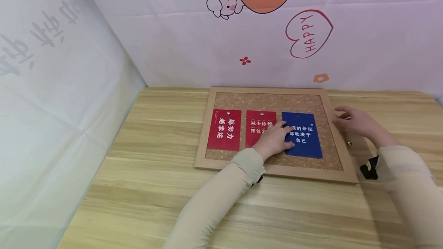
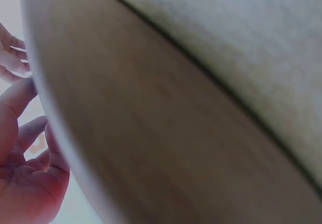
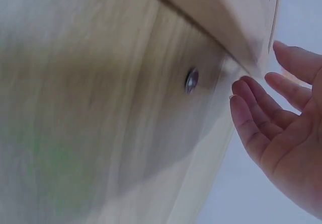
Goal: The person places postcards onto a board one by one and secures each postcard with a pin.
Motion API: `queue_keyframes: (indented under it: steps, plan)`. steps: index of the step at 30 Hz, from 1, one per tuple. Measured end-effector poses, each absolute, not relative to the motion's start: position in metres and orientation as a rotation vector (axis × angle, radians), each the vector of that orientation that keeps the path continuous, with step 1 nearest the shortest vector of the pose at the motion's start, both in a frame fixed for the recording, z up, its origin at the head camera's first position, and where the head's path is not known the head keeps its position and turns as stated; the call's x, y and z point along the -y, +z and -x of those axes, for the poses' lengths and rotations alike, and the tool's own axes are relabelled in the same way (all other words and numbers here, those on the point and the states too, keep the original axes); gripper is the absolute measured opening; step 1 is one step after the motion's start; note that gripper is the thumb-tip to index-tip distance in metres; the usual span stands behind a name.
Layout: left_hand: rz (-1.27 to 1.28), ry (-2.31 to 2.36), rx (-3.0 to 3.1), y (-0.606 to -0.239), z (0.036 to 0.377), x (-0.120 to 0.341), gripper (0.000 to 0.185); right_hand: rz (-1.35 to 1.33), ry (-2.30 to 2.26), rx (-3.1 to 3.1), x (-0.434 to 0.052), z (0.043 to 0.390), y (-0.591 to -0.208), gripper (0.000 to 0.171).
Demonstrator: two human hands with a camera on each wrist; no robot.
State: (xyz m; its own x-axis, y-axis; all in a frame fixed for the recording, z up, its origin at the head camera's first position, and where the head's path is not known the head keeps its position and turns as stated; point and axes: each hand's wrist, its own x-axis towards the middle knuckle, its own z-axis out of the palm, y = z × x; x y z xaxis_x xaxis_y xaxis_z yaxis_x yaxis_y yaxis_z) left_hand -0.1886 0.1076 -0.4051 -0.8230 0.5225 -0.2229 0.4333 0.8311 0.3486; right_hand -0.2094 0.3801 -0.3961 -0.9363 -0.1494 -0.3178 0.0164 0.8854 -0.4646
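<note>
Three rectangular cards lie in a row on a rough cork board (image 1: 328,133) with a smooth pale wood frame, flat on a light woodgrain tabletop (image 1: 155,172). The left hand (image 1: 275,139) presses relaxed, spread fingers on the blue card (image 1: 306,145), rightmost. The right hand (image 1: 353,120), fingers loosely apart, rests at the frame's right edge near a silver pin (image 1: 349,143).

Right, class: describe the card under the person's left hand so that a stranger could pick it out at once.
Find the framed cork board lying flat on the wooden table. Three cards sit in a row on it; take the rightmost, the blue card, where the left hand rests. It alone is blue, and no pin shows on it; its two neighbours are red with a pin at the top.
</note>
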Motion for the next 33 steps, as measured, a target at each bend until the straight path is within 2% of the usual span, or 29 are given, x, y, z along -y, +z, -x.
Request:
queue_keyframes:
  steps: [19,33]
  plan:
    - [-0.712,0.427,-2.683,-0.404,0.189,-0.107,0.056,0.144,-0.602,-2.706,-0.411,0.185,-0.408,0.036]
    - [-0.717,0.424,-2.68,-0.405,0.189,-0.106,0.055,0.154,-0.591,-2.67,-0.409,0.182,-0.409,0.033]
